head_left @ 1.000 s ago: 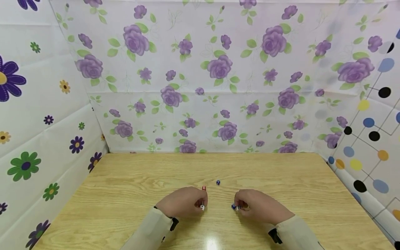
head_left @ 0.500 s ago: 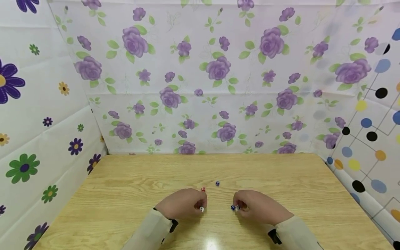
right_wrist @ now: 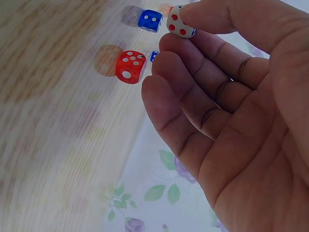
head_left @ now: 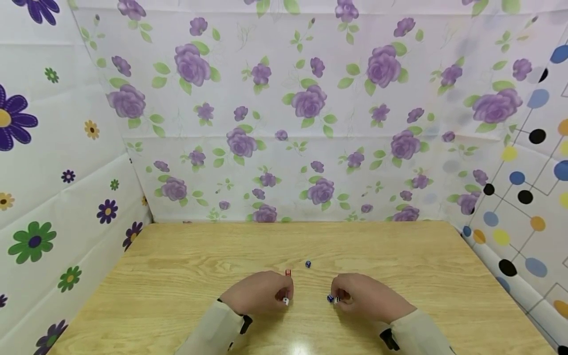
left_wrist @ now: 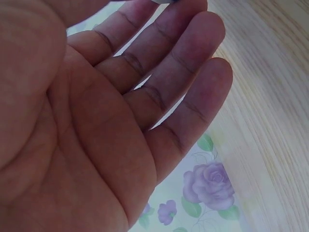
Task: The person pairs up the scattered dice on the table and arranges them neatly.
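Observation:
My left hand (head_left: pixel 262 293) pinches a white die (head_left: pixel 286 301) low over the table. Only a sliver of something pale shows at its fingertips in the left wrist view. My right hand (head_left: pixel 370 297) pinches a white die with red pips (right_wrist: pixel 179 24) between thumb and fingers. Beside that die, a blue die (head_left: pixel 330 298) with white pips lies at the fingertips. A red die (right_wrist: pixel 130 67) rests near the right fingers in the right wrist view. Just beyond the left hand, something red with white pips (head_left: pixel 288 272) shows, partly hidden. Farther back lies another blue die (head_left: pixel 308 264).
The wood-grain table (head_left: pixel 199 246) extends to both sides of the hands. A cloth with purple roses (head_left: pixel 248 98) hangs behind it. Flower-patterned cloth (head_left: pixel 66 207) lines the left side, and dotted cloth (head_left: pixel 523 217) the right.
The head view has tilted a little, so everything sits slightly lower in it. Both hands keep nearly the same places over the table and still pinch their white dice.

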Action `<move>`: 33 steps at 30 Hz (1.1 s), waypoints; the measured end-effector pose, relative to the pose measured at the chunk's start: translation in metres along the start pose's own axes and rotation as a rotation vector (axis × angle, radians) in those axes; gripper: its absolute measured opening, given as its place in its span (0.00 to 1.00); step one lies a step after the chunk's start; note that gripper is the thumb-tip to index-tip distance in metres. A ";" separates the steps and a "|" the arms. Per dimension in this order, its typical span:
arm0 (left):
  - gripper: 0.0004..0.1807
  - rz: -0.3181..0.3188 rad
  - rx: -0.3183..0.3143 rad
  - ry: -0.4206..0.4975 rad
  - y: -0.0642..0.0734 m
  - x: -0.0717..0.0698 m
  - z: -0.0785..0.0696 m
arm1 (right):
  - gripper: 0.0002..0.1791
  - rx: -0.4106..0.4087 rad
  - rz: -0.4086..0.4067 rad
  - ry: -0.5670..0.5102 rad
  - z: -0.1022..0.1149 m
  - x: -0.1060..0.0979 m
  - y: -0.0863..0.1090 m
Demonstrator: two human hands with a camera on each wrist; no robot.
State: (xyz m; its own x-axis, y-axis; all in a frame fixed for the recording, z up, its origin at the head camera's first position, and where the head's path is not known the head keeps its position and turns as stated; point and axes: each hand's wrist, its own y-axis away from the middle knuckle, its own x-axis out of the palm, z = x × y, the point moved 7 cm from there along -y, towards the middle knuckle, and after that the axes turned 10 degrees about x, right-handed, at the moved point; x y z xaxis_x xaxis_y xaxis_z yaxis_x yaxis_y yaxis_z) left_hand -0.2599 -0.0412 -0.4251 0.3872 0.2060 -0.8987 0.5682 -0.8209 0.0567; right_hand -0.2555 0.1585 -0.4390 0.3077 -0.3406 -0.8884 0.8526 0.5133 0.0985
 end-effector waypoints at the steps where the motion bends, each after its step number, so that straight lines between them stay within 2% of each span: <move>1: 0.07 0.001 0.000 0.001 0.000 0.000 0.000 | 0.05 0.000 -0.001 -0.001 0.000 0.000 0.000; 15: 0.08 -0.003 -0.001 -0.006 0.001 0.002 0.001 | 0.06 0.010 -0.033 0.018 0.002 0.000 0.003; 33: 0.07 -0.011 -0.013 0.012 0.002 0.004 0.002 | 0.04 0.007 -0.020 0.018 0.001 0.000 0.005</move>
State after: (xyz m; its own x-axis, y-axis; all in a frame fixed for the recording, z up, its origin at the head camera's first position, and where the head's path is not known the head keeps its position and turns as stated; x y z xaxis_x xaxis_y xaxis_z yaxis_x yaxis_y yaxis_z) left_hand -0.2588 -0.0432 -0.4292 0.3899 0.2211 -0.8939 0.5814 -0.8119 0.0528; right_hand -0.2508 0.1597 -0.4382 0.2829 -0.3369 -0.8980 0.8614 0.5010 0.0834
